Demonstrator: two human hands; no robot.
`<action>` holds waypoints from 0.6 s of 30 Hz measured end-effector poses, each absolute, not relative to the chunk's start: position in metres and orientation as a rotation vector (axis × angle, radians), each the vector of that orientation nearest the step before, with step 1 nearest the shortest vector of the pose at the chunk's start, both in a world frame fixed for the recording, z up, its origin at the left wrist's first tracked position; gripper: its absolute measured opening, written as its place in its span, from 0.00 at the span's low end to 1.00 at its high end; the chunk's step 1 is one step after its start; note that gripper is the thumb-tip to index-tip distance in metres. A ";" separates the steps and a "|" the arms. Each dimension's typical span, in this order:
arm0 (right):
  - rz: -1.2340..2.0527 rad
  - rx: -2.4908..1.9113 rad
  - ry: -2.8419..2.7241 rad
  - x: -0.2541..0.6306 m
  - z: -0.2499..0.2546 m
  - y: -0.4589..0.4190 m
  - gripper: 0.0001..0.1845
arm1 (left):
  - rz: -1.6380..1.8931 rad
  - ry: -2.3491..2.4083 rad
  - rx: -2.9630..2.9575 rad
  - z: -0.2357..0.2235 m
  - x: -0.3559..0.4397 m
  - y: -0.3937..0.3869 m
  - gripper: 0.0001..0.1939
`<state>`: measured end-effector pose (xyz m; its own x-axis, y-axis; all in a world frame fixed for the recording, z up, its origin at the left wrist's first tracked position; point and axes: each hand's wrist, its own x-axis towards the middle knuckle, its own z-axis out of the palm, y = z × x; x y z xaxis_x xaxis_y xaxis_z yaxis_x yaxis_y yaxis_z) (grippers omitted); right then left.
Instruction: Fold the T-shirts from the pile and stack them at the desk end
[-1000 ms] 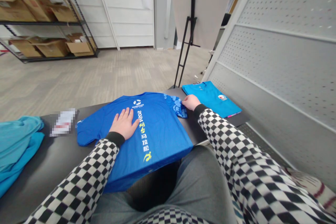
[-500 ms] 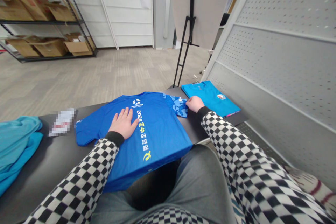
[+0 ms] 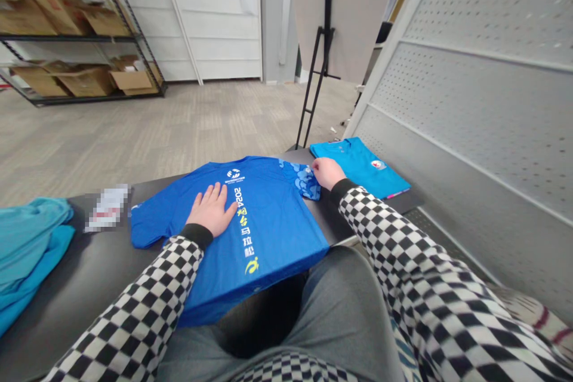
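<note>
A blue T-shirt with white and yellow lettering lies spread over the dark bench, its lower hem hanging over the near edge toward my lap. My left hand rests flat on the shirt's chest, fingers spread, left of the printing. At the patterned sleeve on the right, my right hand has its fingers closed on the sleeve's outer edge. The fingertips are partly hidden. Just beyond that hand lies a folded lighter blue T-shirt with a small round badge.
Crumpled turquoise fabric lies on the bench at left, near a blurred white packet. A perforated partition stands at right. Behind are a black easel stand and a shelf rack with cardboard boxes.
My right hand has moved slightly left, further onto the patterned sleeve. My left hand stays in place on the shirt.
</note>
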<state>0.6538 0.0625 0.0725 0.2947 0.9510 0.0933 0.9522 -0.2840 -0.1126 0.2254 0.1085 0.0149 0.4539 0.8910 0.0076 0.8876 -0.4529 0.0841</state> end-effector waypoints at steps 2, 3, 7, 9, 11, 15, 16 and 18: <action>-0.014 -2.425 -1.815 0.656 0.071 0.064 0.19 | 0.076 1.605 2.617 0.016 0.226 0.108 0.46; -0.008 -2.438 -1.821 0.657 0.071 0.065 0.20 | 0.076 1.605 2.616 0.016 0.226 0.108 0.46; -0.007 -2.476 -1.866 0.661 0.070 0.064 0.20 | 0.058 1.613 2.614 0.018 0.227 0.106 0.46; -0.014 -2.491 -1.884 0.662 0.071 0.062 0.20 | 0.053 1.616 2.617 0.019 0.228 0.106 0.46; -0.026 -2.510 -1.888 0.662 0.071 0.061 0.19 | 0.057 1.615 2.622 0.018 0.228 0.106 0.46; -0.057 -2.557 -1.868 0.663 0.071 0.059 0.19 | 0.055 1.614 2.625 0.018 0.228 0.107 0.45; -0.063 -2.564 -1.864 0.663 0.071 0.059 0.19 | 0.055 1.613 2.625 0.019 0.227 0.107 0.46; -0.074 -2.567 -1.863 0.663 0.071 0.058 0.19 | 0.057 1.611 2.624 0.019 0.227 0.106 0.46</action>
